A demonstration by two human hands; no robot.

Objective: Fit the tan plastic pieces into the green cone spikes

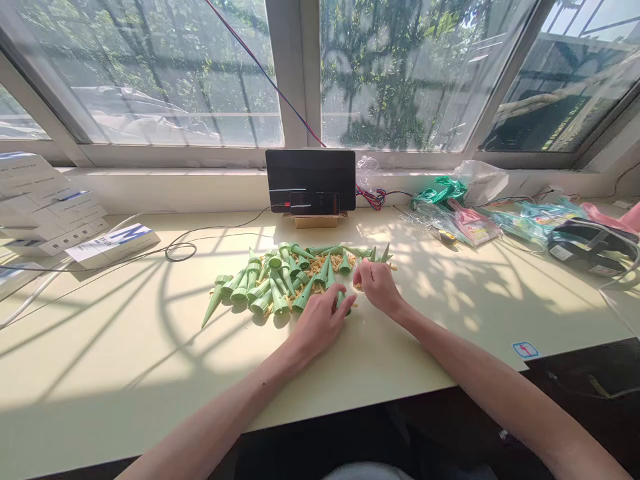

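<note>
A pile of green plastic cone-shaped spikes (275, 283) lies on the table, their points turned different ways. Small tan stick-like pieces (320, 265) are scattered among them. At the pile's near right edge is my left hand (323, 317), thumb and forefinger apart beside a green spike; whether it touches that spike is unclear. My right hand (377, 283) is closed with fingers curled down at the pile's right end. A tan bit shows by its fingertips, but what they hold is hidden. Green points rise just behind that hand.
Behind the pile, a black tablet (310, 170) and a phone (315, 203) lean on a cardboard stand (316, 221). White boxes (113, 245) and cables stand left. Plastic bags (473, 223) and a black strapped device (590, 245) lie right. Windows line the back.
</note>
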